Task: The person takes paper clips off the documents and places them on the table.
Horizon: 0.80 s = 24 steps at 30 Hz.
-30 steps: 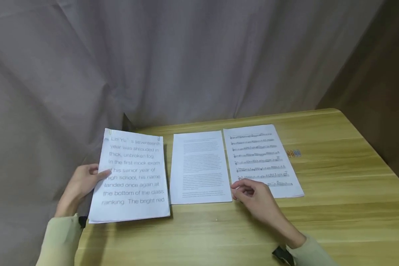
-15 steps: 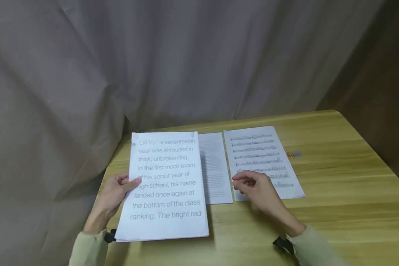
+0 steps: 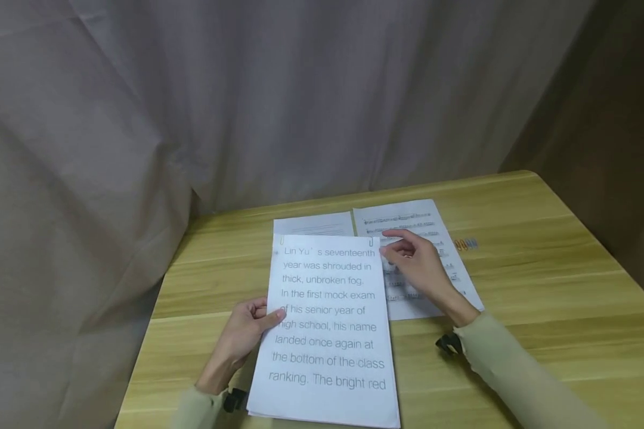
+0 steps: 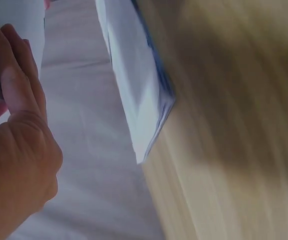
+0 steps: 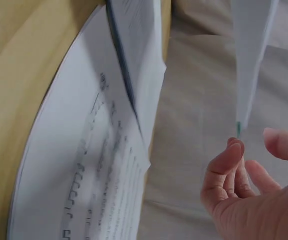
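My left hand (image 3: pixel 241 330) grips the left edge of a stack of large-print pages (image 3: pixel 330 354), its thumb on the top sheet. The stack is held up over the table, tilted towards me. One paper clip (image 3: pixel 371 241) sits at its top right corner and a pale paper clip (image 3: pixel 281 240) at its top left. Beside the top right corner is my right hand (image 3: pixel 421 262), thumb and index finger apart. In the right wrist view, a fingertip comes close to the green end of a clip (image 5: pixel 239 129); whether they touch is unclear.
Behind the lifted stack lies a small-print page (image 3: pixel 313 223), mostly hidden. Sheet music (image 3: pixel 421 298) lies to its right, partly under my right hand. Several orange and blue paper clips (image 3: pixel 466 244) lie right of it on the wooden table (image 3: pixel 542 286). A grey curtain (image 3: pixel 300 107) hangs behind.
My left hand has carried the large-print stack rightward and nearer, covering most of the small-print page. My right hand has risen from the sheet music's lower edge to the stack's top right corner.
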Each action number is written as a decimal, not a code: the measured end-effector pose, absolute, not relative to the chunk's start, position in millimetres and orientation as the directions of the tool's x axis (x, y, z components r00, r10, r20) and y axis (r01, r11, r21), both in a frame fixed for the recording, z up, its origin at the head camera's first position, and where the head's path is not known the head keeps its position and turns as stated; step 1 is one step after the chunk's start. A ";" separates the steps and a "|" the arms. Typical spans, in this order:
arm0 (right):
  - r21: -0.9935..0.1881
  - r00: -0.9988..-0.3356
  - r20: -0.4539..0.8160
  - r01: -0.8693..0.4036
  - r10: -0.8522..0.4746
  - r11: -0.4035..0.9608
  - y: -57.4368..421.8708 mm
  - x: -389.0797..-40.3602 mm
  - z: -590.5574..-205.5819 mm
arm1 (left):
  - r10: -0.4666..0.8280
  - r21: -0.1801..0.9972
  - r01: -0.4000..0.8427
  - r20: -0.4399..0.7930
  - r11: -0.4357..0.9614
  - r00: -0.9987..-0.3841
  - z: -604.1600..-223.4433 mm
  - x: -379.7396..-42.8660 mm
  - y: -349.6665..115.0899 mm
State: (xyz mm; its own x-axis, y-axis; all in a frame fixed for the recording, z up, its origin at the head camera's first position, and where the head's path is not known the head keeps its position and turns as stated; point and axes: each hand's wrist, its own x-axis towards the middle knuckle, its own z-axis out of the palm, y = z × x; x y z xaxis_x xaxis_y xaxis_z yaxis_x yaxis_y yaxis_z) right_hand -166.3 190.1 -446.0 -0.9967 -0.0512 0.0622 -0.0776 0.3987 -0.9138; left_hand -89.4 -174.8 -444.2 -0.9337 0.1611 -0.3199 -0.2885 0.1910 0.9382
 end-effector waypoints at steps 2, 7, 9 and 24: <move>-0.915 -0.997 0.058 -0.076 -0.059 0.396 190.4 -170.1 -448.6 | 0.171 0.939 -0.285 -0.318 0.190 -0.933 -445.8 -87.9 -171.7; -0.914 -0.997 0.053 -0.073 -0.061 0.399 189.4 -172.4 -452.8 | 0.196 0.941 -0.282 -0.317 0.188 -0.928 -447.8 -85.2 -167.0; -0.912 -0.997 0.053 -0.071 -0.055 0.404 188.8 -171.8 -453.1 | 0.199 0.939 -0.284 -0.321 0.196 -0.926 -448.6 -84.1 -165.4; -0.923 -0.999 -0.026 0.007 -0.044 0.384 184.2 -173.7 -442.7 | 0.242 0.935 -0.307 -0.344 0.177 -0.907 -446.5 -86.5 -166.4</move>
State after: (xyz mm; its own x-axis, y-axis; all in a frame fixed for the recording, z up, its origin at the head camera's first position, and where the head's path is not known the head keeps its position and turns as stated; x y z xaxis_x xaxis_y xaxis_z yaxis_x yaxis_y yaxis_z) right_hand -173.7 184.2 -442.7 -0.9987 -0.0442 -0.0260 0.0070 0.3837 -0.9234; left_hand -86.5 -166.4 -446.5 -0.9072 0.2421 -0.3440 -0.3073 0.1770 0.9350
